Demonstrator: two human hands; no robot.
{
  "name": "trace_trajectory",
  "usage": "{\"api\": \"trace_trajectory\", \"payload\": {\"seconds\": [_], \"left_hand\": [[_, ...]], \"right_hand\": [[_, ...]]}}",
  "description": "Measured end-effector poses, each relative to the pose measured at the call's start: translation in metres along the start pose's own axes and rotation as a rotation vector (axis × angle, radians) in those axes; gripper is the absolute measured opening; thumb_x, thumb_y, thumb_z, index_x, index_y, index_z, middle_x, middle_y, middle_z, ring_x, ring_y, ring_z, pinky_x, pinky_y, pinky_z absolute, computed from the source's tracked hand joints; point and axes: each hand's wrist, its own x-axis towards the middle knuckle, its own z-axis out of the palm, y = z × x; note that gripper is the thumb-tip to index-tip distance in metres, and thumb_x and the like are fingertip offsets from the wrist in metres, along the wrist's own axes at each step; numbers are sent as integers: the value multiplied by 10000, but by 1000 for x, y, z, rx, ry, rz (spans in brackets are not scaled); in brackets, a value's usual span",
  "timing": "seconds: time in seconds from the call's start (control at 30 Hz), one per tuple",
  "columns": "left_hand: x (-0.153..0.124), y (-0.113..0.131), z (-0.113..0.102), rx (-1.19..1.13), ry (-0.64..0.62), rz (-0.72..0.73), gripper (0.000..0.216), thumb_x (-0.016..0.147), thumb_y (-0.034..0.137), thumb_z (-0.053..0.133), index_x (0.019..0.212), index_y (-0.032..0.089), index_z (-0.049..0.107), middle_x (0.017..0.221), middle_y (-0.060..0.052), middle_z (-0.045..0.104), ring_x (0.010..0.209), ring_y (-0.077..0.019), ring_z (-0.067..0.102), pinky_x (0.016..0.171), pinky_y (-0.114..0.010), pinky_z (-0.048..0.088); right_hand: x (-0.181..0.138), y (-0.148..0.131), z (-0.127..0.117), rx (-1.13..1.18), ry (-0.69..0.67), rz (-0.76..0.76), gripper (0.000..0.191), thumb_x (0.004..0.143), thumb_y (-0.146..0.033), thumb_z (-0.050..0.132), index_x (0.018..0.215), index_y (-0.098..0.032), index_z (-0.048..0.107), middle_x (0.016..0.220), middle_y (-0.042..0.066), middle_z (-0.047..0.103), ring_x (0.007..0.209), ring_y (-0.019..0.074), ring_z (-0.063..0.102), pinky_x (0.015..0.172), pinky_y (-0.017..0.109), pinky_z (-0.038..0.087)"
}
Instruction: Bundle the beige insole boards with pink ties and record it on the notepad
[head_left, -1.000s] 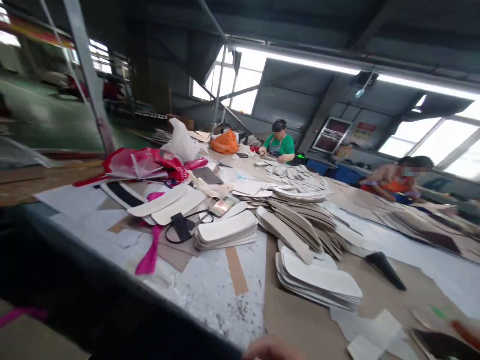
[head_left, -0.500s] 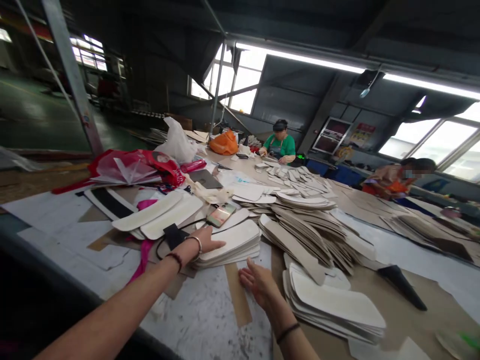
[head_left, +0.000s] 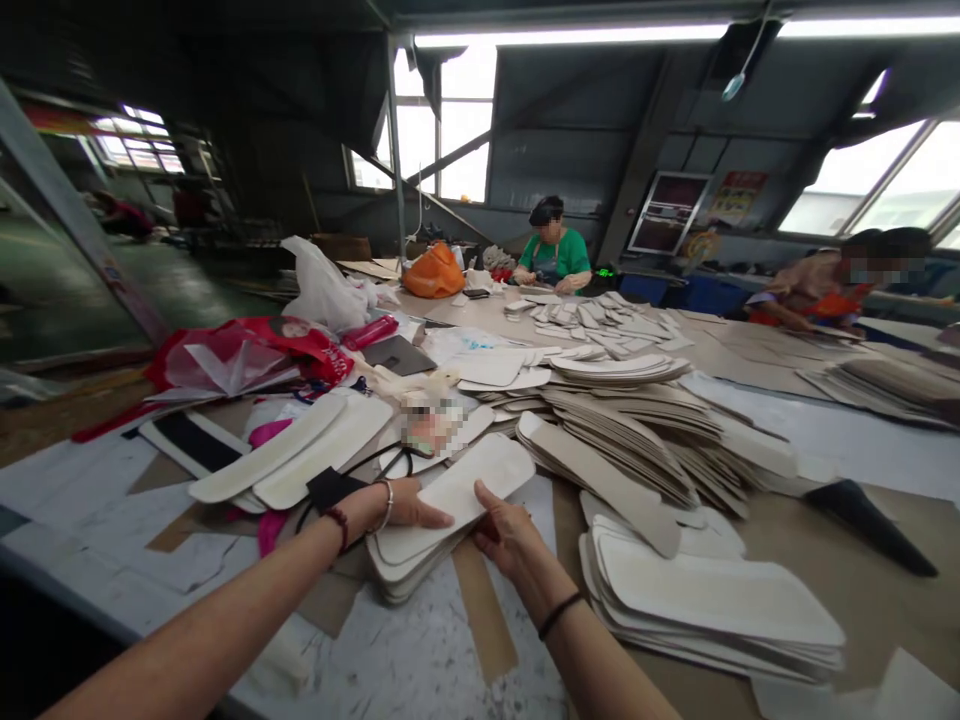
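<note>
A stack of white curved panels (head_left: 491,462) lies at an angle in front of me, its upper pieces slightly fanned. My left hand (head_left: 411,503) grips the stack's left side, thumb stretched across the top and the other fingers partly hidden. On the right long edge, my right hand (head_left: 510,530) is closed, thumb on the top panel and fingers at the side or underneath. How many panels it grips, I cannot tell. Beside my left wrist lies a black flat piece (head_left: 334,490) with a cord. A phone-like object (head_left: 435,428), blurred out, lies just behind the stack.
More white panels (head_left: 720,600) are stacked at the right, with grey-brown ones (head_left: 622,440) fanned behind. Two loose white panels (head_left: 292,450) and a red plastic bag (head_left: 232,355) lie left. A black pointed piece (head_left: 870,525) lies far right. Two people work across the table.
My right hand has moved up from beside the stack onto its right edge and closed there. The stack has turned and its near end has come closer. The camera view has tilted.
</note>
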Motion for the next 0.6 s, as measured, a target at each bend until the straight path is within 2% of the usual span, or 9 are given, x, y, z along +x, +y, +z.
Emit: {"api": "trace_trajectory", "payload": {"seconds": [0.1,0.23,0.4,0.6], "left_hand": [[-11,0,6,-56,12,-29,821,545,681,642,1067,55,540,1064,-180,644,902,-275,628,662,-295,495],[-21,1,14,-152,-3,-29,865,483,736,625,1026,66,557,1023,-176,662,860,-279,645,578,-261,492],[-38,6,23,-255,21,24,706,568,682,607,972,103,610,950,-130,688,839,-258,653,585,-249,487],[-55,18,34,-377,55,77,671,556,632,655,897,54,662,865,-180,690,817,-333,646,584,-320,493]], "right_hand": [[2,1,3,7,18,13,268,627,-272,765,796,-134,609,586,26,654,479,129,552,416,203,378],[2,2,4,64,3,-41,296,587,-193,763,824,-136,595,607,33,668,583,182,623,505,251,482],[-4,7,3,135,-51,-71,349,523,-223,773,806,-107,604,631,73,679,631,249,649,546,327,525],[-19,8,-3,169,-50,-162,454,441,-274,809,802,-105,591,653,60,687,576,205,628,557,297,530]]}}
